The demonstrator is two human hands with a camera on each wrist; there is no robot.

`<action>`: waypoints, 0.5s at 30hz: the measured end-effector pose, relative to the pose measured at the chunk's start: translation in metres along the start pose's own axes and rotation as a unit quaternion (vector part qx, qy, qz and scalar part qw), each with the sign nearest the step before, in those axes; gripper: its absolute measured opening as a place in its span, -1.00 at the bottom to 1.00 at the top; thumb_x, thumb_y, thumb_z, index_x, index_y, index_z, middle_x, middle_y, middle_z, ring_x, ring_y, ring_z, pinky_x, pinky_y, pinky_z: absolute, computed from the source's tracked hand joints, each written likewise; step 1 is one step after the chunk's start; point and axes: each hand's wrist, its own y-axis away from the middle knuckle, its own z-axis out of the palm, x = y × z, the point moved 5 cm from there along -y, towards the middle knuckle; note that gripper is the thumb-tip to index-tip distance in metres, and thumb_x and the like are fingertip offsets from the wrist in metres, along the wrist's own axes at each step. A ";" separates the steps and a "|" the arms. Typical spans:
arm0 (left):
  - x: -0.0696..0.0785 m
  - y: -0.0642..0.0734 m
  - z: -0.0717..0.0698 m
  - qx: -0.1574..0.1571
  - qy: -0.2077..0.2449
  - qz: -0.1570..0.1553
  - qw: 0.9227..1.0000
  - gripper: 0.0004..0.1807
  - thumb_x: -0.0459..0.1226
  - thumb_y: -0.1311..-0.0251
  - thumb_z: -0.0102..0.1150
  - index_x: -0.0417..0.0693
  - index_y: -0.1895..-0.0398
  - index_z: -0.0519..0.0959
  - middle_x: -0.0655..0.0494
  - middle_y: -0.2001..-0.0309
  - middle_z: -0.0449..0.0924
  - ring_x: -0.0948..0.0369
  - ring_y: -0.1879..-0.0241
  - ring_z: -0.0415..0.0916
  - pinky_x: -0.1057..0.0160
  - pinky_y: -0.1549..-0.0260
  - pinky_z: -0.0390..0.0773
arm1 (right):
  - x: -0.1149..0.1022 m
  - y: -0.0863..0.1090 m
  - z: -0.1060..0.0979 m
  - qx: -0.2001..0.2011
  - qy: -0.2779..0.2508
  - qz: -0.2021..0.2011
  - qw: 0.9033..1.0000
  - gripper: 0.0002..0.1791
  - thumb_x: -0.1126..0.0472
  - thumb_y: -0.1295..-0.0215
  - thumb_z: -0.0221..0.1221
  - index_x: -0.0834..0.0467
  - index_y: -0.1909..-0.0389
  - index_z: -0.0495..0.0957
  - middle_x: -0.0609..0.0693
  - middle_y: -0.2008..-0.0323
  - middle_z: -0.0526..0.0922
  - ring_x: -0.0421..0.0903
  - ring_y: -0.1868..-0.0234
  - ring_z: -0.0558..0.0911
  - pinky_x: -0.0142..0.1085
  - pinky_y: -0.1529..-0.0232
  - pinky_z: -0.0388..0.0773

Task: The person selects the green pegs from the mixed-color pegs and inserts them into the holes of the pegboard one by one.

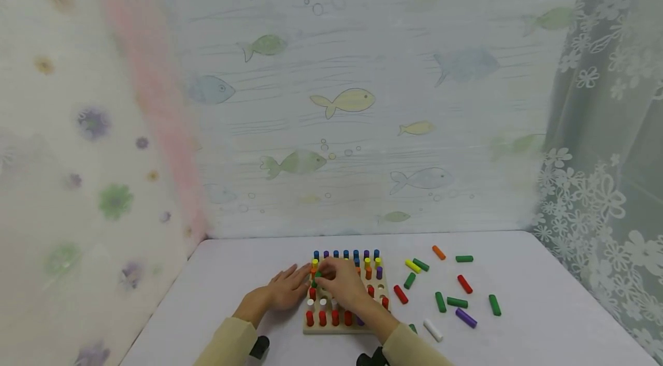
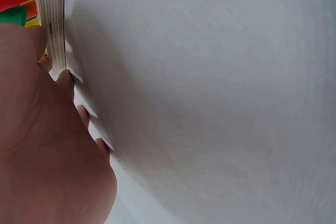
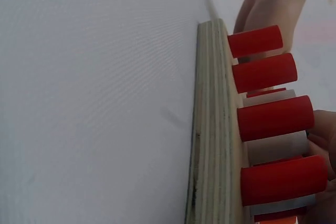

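Observation:
A wooden peg board [image 1: 331,331] stands on the white table, with rows of coloured pegs upright in its holes. Over its left part my right hand [image 1: 343,284] pinches a green peg [image 1: 317,277] between thumb and fingers, close above the left column. My left hand [image 1: 288,291] lies flat beside the board, fingers extended to its left edge. In the left wrist view, fingertips rest along the board's layered side [image 2: 51,14]. The right wrist view shows the front row of red pegs [image 3: 275,119], partly hiding white pegs [image 3: 278,148] behind.
Loose pegs lie scattered on the table right of the board, among them a purple peg [image 1: 466,318], a white peg [image 1: 433,330], an orange peg [image 1: 438,252] and several green ones. Patterned curtains [image 1: 362,141] hang behind the table and at both sides.

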 end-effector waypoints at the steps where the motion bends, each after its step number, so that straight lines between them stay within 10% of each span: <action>1: -0.001 -0.001 0.001 0.002 0.001 0.001 1.000 -0.29 0.15 -0.59 -0.30 0.02 -0.64 0.09 0.01 -0.62 0.08 -0.14 -0.61 -0.12 -0.32 -0.51 -0.17 | 0.000 0.000 0.001 -0.001 0.002 0.001 1.000 -0.85 0.25 -0.35 0.36 0.19 0.12 0.68 -0.10 0.24 0.77 -0.24 0.25 0.68 -0.35 0.15 0.68; 15: 0.006 0.007 -0.005 0.000 -0.006 0.008 1.000 -0.30 0.13 -0.61 -0.33 0.02 -0.64 0.08 -0.03 -0.61 0.09 -0.20 -0.59 -0.11 -0.34 -0.50 -0.16 | 0.003 -0.002 0.004 -0.013 0.022 0.029 0.999 -0.89 0.25 -0.34 0.36 0.13 0.15 0.67 -0.14 0.25 0.75 -0.26 0.26 0.66 -0.31 0.12 0.69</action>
